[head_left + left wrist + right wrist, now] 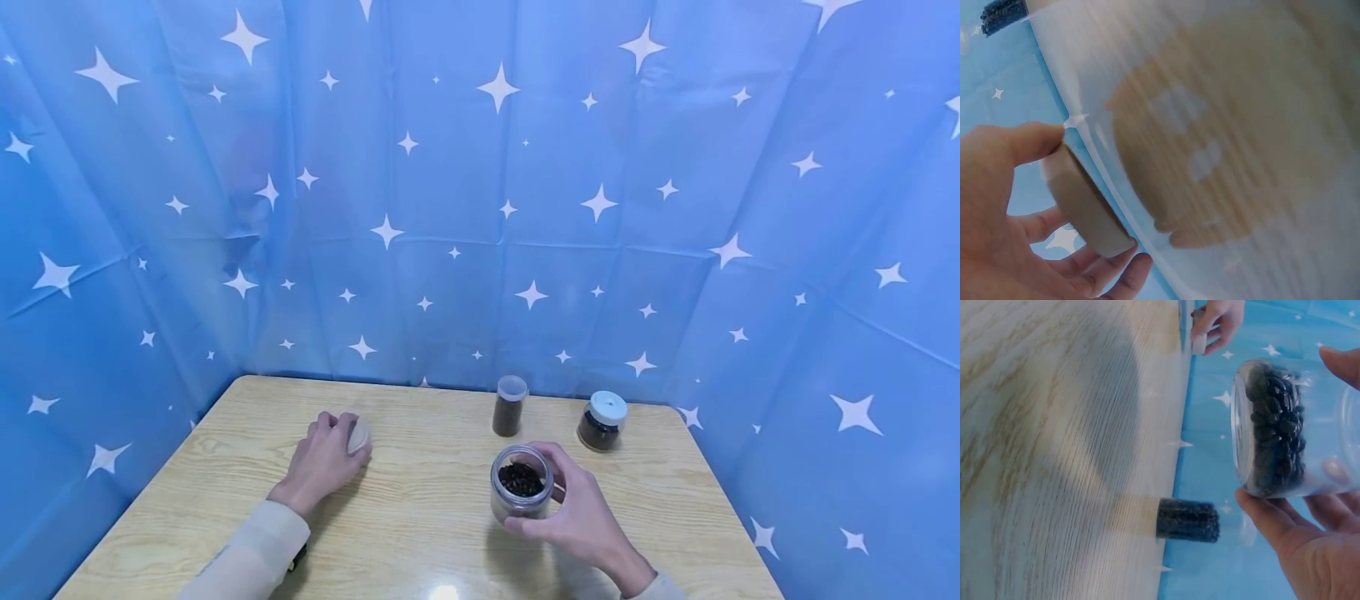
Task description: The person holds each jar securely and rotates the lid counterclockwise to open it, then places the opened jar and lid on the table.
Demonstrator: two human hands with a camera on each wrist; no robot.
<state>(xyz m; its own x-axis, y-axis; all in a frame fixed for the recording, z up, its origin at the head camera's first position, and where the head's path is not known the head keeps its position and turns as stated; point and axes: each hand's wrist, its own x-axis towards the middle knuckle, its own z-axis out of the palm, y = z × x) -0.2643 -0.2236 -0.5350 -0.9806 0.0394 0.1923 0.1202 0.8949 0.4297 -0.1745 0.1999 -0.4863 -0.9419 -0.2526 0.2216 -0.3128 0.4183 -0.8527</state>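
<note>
Lower center, your right hand (583, 510) curls round an uncapped jar (502, 503), upright likely against spills; center left, your left hand (322, 461) pinches a pale lid (360, 437).

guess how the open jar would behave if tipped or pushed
The open jar seems stiff: its mouth looks round in the right hand. Lidless, it would probably spill its dark pieces if tipped far. Being round, it might roll on its side.

Both long sleeves (255, 546) are a pale off-white.
</note>
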